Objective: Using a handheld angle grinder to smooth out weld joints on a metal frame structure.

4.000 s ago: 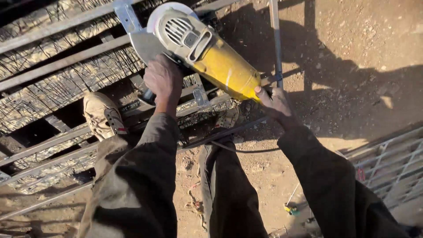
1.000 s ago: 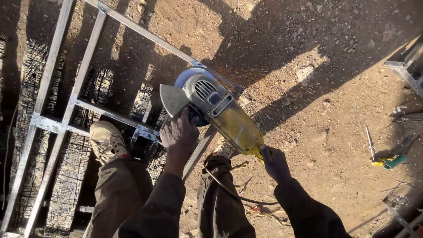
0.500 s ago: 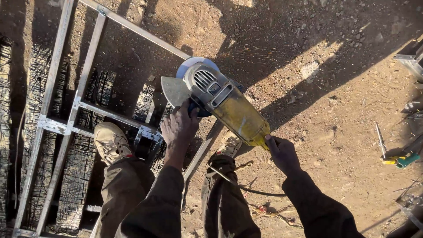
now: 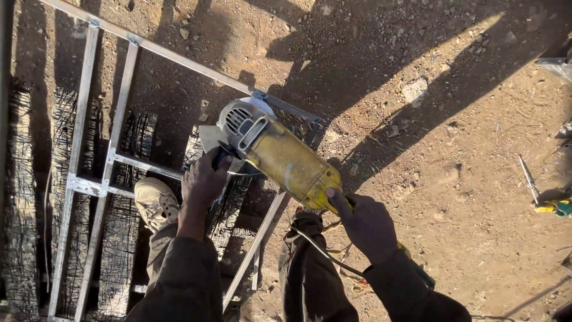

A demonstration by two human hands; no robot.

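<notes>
since half a second ago my view has slid a little: the yellow angle grinder [image 4: 280,156] now sits nearer the frame's far corner, and my right hand [image 4: 366,225] has closed over the rear of its body, where before it only hung just behind it. four seconds ago i had the tool up over a different stretch of rails, with my right hand low by the cable.

my left hand [image 4: 204,179] is wrapped tight round the side handle by the grinder's head, fingers curled so the handle itself is hidden. my right hand grips the tail end of the yellow casing, thumb laid along its top, fingers pressed around it. the grinder lies tilted across my front, above the corner of the metal frame [image 4: 122,107], its head toward the upper left.

the casing is smooth, scuffed yellow plastic, long and rounded; the head is pale grey metal with slotted vents and a curved guard. a thin light cable [image 4: 316,247] trails from its tail over my right knee. the frame is straight, dull grey square tube, joined in a ladder pattern, lying on dry reddish dirt [image 4: 453,197] strewn with small stones. under the rails are charred, black, stringy strips. my tan boot [image 4: 152,203] stands between two rails. a small yellow-handled tool [image 4: 543,206] lies well off to the right.
</notes>
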